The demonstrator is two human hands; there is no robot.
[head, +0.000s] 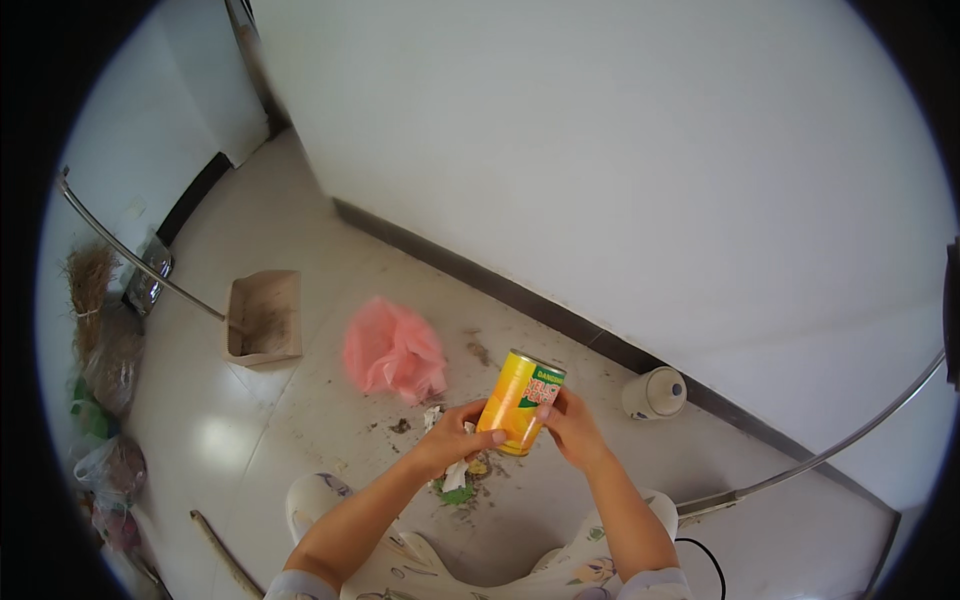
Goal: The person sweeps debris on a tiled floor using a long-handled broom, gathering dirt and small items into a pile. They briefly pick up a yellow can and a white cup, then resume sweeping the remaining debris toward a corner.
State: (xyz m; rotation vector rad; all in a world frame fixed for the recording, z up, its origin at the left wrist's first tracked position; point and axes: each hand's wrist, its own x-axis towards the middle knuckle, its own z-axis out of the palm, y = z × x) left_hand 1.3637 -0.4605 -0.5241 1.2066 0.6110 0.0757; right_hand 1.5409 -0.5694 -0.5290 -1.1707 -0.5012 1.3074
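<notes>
A yellow tin can of peaches [514, 405] with a printed label is tilted in front of me, held above the floor. My left hand [455, 437] grips its lower left side, thumb across the front. On the other side my right hand [568, 427] holds it with fingers behind and thumb on the label. Below the can, crumpled white paper [455, 477], a green scrap [456, 496] and dark dirt [400, 426] lie on the tiled floor, partly hidden by my left hand. Just beyond, a crumpled pink plastic bag [394, 349] rests on the floor.
A beige long-handled dustpan [289, 315] with dirt inside stands at left. Filled plastic bags [111, 472] and a straw broom [88, 281] line the left wall. A whitish cylindrical container [654, 394] is by the dark baseboard [510, 289]. A metal pole [847, 442] extends at right.
</notes>
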